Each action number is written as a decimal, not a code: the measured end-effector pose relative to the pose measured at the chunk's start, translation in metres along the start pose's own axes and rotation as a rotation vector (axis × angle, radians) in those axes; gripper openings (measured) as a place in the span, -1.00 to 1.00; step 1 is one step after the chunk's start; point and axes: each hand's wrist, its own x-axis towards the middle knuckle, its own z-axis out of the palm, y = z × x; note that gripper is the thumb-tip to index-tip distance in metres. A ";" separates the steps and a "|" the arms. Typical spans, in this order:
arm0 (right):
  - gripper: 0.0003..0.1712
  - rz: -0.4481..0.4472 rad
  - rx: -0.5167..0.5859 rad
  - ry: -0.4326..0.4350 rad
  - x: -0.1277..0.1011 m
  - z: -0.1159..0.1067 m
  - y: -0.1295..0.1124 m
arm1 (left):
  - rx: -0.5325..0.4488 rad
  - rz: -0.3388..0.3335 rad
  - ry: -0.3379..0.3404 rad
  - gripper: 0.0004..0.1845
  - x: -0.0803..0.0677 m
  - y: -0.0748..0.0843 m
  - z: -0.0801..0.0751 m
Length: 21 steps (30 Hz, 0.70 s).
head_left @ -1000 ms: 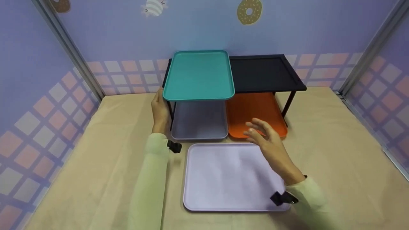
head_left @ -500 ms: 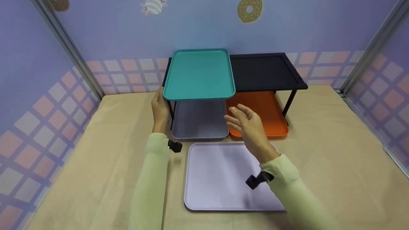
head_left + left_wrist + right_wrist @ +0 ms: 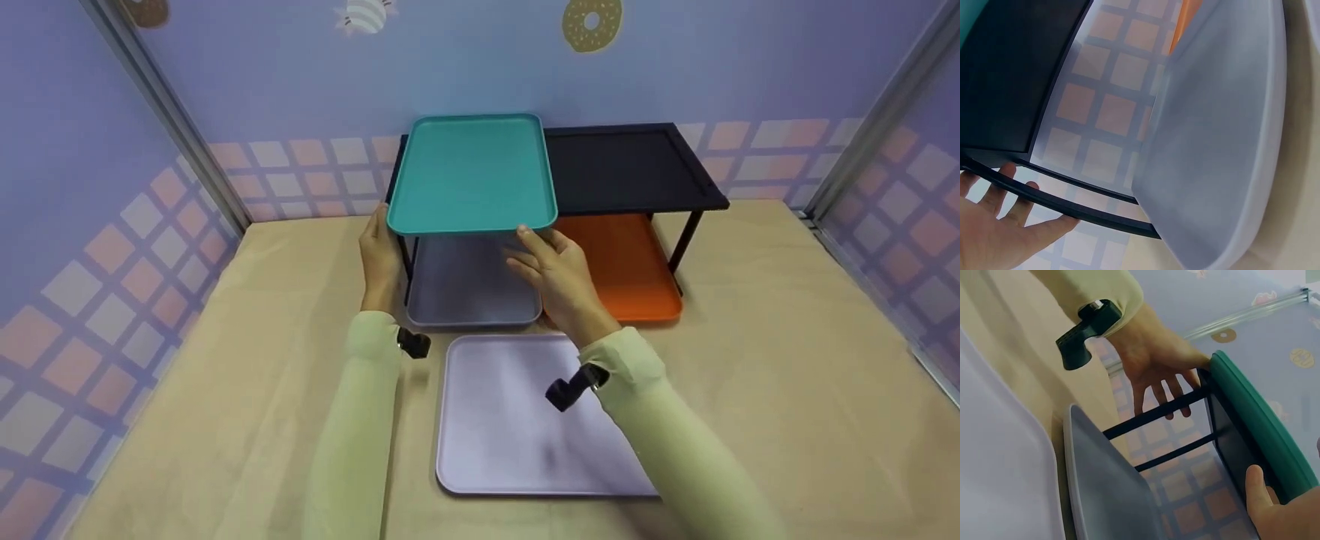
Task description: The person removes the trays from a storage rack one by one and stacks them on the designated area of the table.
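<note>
A teal tray [image 3: 472,176] lies on the left part of a black rack [image 3: 630,169], its front edge jutting forward. My left hand [image 3: 380,255] rests at the rack's front left corner; in the left wrist view its fairly straight fingers [image 3: 995,197] lie against the black leg [image 3: 1089,214]. My right hand [image 3: 562,277] is at the teal tray's front right edge, thumb by the rim and the other fingers lower, fairly straight; I cannot tell whether they touch. Under the rack lie a grey tray [image 3: 476,285] and an orange tray [image 3: 619,277].
A pale lilac tray [image 3: 510,420] lies on the beige cloth [image 3: 795,390] in front of the rack, partly under my right forearm. Patterned walls [image 3: 300,67] enclose the left, back and right sides.
My right hand has moved left and forward, from above the lilac tray to the teal tray's front right edge. My left hand has stayed at the rack's corner.
</note>
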 end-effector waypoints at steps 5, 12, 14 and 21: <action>-0.48 0.000 0.027 0.005 0.003 0.009 0.000 | -0.014 0.007 -0.006 -0.44 -0.001 0.000 0.000; -0.43 0.008 0.062 0.014 0.004 0.012 0.000 | 0.005 0.012 0.004 -0.45 -0.001 0.000 0.000; -0.43 0.006 0.070 0.016 0.004 0.013 0.001 | 0.011 0.012 0.002 -0.46 -0.001 0.000 0.000; -0.43 -0.006 0.158 0.064 0.005 0.024 0.005 | 0.031 0.018 -0.001 -0.45 0.000 0.000 -0.001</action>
